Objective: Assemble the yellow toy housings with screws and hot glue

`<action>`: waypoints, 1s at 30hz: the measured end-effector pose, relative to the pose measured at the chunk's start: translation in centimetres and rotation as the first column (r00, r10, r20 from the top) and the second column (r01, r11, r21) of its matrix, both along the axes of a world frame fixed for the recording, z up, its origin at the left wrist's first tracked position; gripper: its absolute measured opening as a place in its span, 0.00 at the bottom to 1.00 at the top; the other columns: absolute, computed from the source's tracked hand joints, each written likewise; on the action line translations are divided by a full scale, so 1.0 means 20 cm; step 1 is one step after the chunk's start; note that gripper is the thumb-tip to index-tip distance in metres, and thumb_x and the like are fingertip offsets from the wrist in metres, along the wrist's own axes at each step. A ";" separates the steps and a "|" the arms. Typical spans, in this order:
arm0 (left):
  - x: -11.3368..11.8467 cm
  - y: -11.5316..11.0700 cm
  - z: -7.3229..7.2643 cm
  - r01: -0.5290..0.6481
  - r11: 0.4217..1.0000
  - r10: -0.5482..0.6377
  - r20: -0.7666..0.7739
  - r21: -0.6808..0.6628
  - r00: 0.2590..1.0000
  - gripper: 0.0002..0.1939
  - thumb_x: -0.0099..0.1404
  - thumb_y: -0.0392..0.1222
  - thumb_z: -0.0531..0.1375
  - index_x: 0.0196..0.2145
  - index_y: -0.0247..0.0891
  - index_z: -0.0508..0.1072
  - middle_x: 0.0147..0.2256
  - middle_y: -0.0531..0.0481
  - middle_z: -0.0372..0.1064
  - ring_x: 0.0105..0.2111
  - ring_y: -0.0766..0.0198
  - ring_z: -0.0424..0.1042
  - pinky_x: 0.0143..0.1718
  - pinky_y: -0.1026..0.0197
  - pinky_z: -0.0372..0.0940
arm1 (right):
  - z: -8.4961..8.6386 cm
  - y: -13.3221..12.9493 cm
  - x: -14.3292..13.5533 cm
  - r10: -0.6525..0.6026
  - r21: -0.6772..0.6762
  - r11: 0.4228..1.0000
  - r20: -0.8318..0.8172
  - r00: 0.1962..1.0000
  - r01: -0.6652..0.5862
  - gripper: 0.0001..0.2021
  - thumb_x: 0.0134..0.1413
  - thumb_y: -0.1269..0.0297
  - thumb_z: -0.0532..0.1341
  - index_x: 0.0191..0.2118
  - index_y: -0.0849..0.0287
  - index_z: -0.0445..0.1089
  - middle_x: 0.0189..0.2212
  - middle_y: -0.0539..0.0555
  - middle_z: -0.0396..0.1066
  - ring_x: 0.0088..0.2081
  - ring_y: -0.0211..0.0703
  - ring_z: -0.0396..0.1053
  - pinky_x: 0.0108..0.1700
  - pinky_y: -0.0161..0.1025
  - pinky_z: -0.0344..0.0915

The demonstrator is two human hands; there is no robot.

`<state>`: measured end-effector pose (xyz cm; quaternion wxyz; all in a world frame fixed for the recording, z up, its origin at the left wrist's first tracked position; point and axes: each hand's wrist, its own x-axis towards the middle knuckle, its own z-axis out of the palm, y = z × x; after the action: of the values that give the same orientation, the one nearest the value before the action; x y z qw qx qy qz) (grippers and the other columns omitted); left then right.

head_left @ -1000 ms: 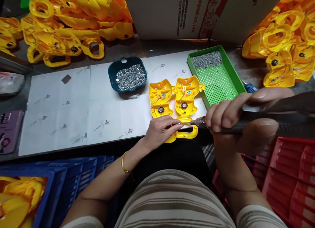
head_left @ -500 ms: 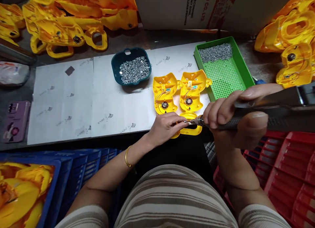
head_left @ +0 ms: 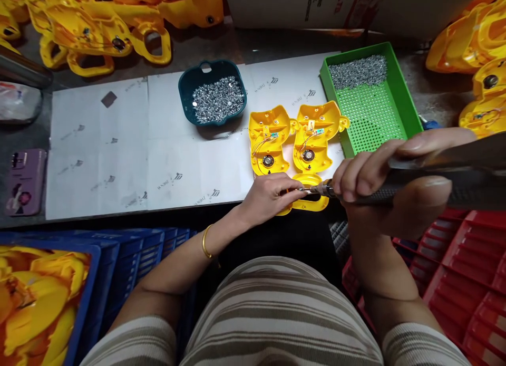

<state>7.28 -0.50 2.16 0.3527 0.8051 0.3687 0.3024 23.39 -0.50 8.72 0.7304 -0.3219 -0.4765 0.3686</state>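
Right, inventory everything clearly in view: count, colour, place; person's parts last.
Open shells: two, yellow, centre
Power tool: one, black, right
Bowl: one, teal, centre
Tray: one, green, right
Metal bits: uncountable, silver, bowl and tray
Sheeting: uncountable, white, beneath bowl
Phone: one, purple, left
Bag: one, whitish, left
Heaped shells: many, yellow, both sides
Carton: one, greyish, back
Crates: several, blue left, red right
Bangle: one, gold, left wrist
Left hand: one, bare, by shells
Right hand: one, bare, around tool
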 end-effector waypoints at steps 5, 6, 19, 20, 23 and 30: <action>0.00 0.01 0.00 0.015 1.000 -0.015 0.020 -0.001 1.000 0.06 0.65 0.41 0.64 0.33 0.36 0.79 0.27 0.51 0.75 0.26 0.69 0.73 0.28 0.68 0.63 | 0.00 -0.01 0.01 -0.015 -0.029 0.999 0.022 1.000 0.016 0.17 0.51 0.46 0.65 0.29 0.50 0.61 0.14 0.40 0.51 0.11 0.33 0.49 0.14 0.34 0.55; 0.00 0.01 0.00 0.016 1.000 -0.015 0.017 -0.003 1.000 0.06 0.65 0.41 0.64 0.33 0.37 0.79 0.27 0.51 0.75 0.26 0.69 0.72 0.28 0.68 0.63 | 0.00 -0.01 0.01 -0.011 -0.025 1.000 0.027 1.000 0.011 0.17 0.52 0.46 0.65 0.28 0.50 0.61 0.14 0.40 0.51 0.11 0.33 0.49 0.14 0.34 0.55; 0.00 0.00 0.00 0.092 0.994 -0.089 -0.053 0.057 0.995 0.11 0.71 0.43 0.57 0.38 0.37 0.78 0.32 0.48 0.78 0.31 0.65 0.75 0.32 0.65 0.65 | 0.00 0.00 -0.01 0.090 0.029 0.995 0.018 0.996 -0.090 0.11 0.54 0.52 0.65 0.31 0.50 0.65 0.15 0.41 0.56 0.10 0.33 0.53 0.10 0.33 0.54; -0.01 0.01 0.00 0.100 0.993 -0.096 -0.063 0.058 0.993 0.11 0.71 0.43 0.57 0.38 0.36 0.78 0.32 0.47 0.77 0.31 0.65 0.75 0.32 0.65 0.65 | 0.00 0.00 0.00 0.096 0.027 0.995 0.033 0.995 -0.097 0.10 0.55 0.51 0.65 0.32 0.50 0.66 0.15 0.41 0.57 0.10 0.33 0.53 0.10 0.33 0.54; 0.00 0.03 0.01 0.076 0.990 -0.062 -0.117 0.117 0.991 0.18 0.67 0.52 0.60 0.45 0.35 0.76 0.34 0.45 0.76 0.33 0.62 0.74 0.34 0.62 0.66 | 0.02 0.01 0.03 0.086 0.020 0.996 0.045 0.995 -0.087 0.10 0.54 0.50 0.65 0.36 0.50 0.70 0.15 0.41 0.58 0.11 0.34 0.56 0.11 0.34 0.57; 0.05 0.01 0.04 0.183 0.917 -0.011 -0.435 0.355 0.900 0.26 0.60 0.58 0.64 0.49 0.38 0.73 0.56 0.37 0.68 0.54 0.44 0.64 0.52 0.44 0.58 | -0.06 0.15 0.12 -0.085 0.139 0.986 -0.076 0.993 0.095 0.13 0.48 0.53 0.69 0.27 0.53 0.66 0.15 0.42 0.60 0.12 0.34 0.58 0.13 0.33 0.61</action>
<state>8.19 -0.39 2.97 0.1131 0.9226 0.3280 0.1684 25.71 2.59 7.57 0.7836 -0.2771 -0.4606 0.3115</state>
